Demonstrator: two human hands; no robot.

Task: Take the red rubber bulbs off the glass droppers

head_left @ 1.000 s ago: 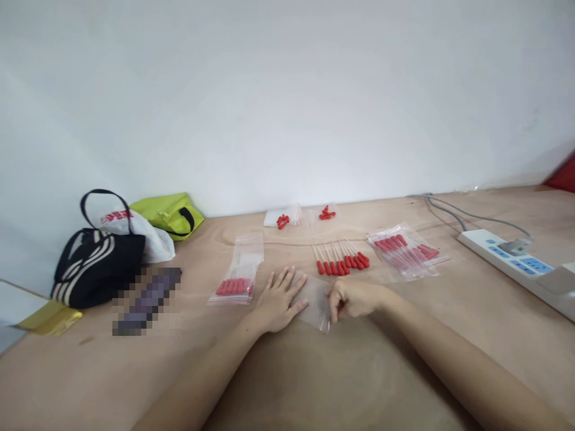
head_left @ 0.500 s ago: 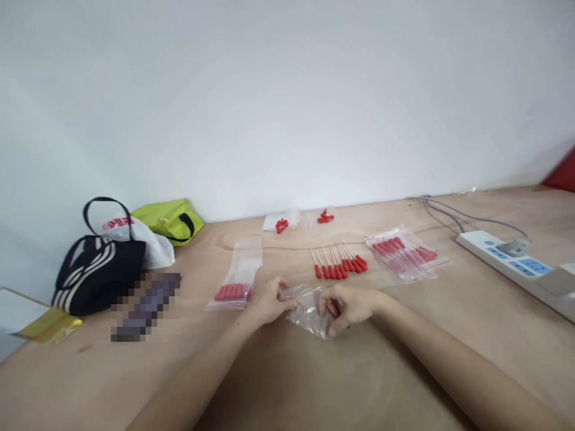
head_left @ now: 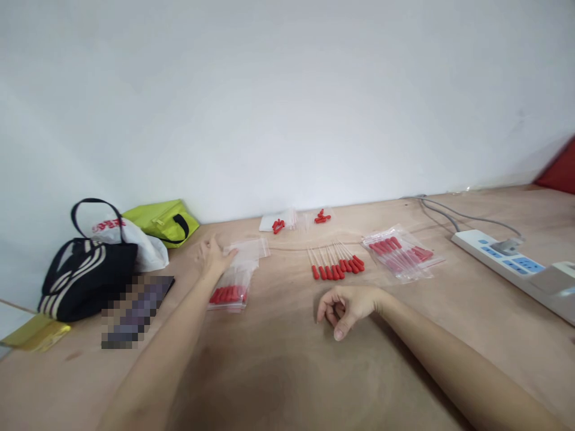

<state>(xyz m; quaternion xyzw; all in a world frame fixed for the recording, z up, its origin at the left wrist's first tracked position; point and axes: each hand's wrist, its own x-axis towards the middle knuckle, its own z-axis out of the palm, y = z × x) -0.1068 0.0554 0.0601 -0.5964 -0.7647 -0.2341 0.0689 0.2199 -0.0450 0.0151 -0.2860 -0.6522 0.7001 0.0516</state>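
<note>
My left hand [head_left: 214, 257] is at the back left with its fingers spread, and its thumb tip lies by the edge of a clear plastic bag [head_left: 251, 248]. That bag lies flat across a clear zip bag with several red-ended pieces [head_left: 228, 294] in it. My right hand [head_left: 345, 308] hovers over the front middle, fingers loosely curled and thumb apart, with nothing in it. Just beyond it, a row of thin pale sticks with thick red ends [head_left: 335, 269] lies on the wooden table [head_left: 278, 347]. To the right are filled zip bags [head_left: 399, 254] holding more red-ended sticks.
Small red pieces lie on bags near the wall, at the left [head_left: 278, 226] and right [head_left: 322, 216]. A white power strip [head_left: 507, 254] with a grey cable stands at right. At left are a black bag [head_left: 92, 272], a lime-green bag [head_left: 157, 221] and a white plastic bag [head_left: 150, 251].
My left hand has moved back and left, and the clear bag that was between both hands is gone from there. A clear bag now lies across the left pile. My right hand stays, now without the bag.
</note>
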